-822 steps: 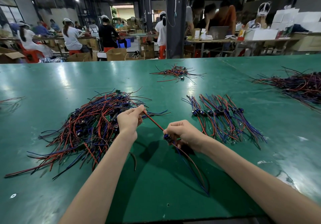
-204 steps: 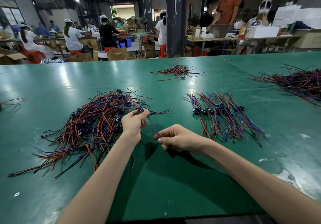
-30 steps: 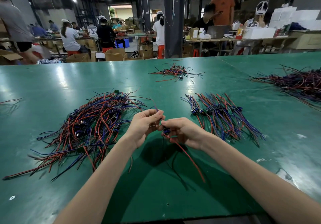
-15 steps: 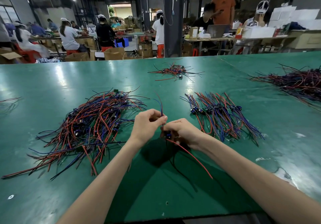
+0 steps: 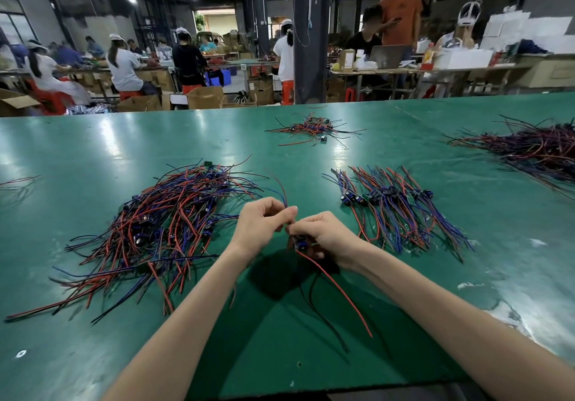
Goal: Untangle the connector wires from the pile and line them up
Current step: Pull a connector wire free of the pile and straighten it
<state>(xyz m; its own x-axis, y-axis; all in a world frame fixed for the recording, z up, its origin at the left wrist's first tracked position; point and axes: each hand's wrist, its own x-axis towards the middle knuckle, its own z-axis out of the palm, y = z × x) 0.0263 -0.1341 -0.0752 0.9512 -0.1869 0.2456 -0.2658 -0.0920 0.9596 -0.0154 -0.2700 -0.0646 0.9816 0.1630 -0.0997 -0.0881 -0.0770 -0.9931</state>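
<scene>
A tangled pile of red, blue and black connector wires [image 5: 161, 229] lies on the green table [image 5: 93, 152] to my left. A lined-up row of wires [image 5: 395, 211] with small blue connectors lies to my right. Between them my two hands meet over one connector wire [image 5: 334, 288]. My right hand [image 5: 323, 234] grips its small blue connector, and its red and black leads hang down toward me. My left hand [image 5: 263, 225] pinches the thin blue and red leads that stick up above my fingers.
A small wire bunch [image 5: 311, 128] lies farther back at the centre. A big dark pile [image 5: 535, 148] sits at the far right, and a few stray wires [image 5: 17, 181] at the left edge. People work at benches beyond the table.
My hands have stayed together at the table's centre on the same wire. The upper leads shifted slightly between my left fingers, and the red lead below swung a little.
</scene>
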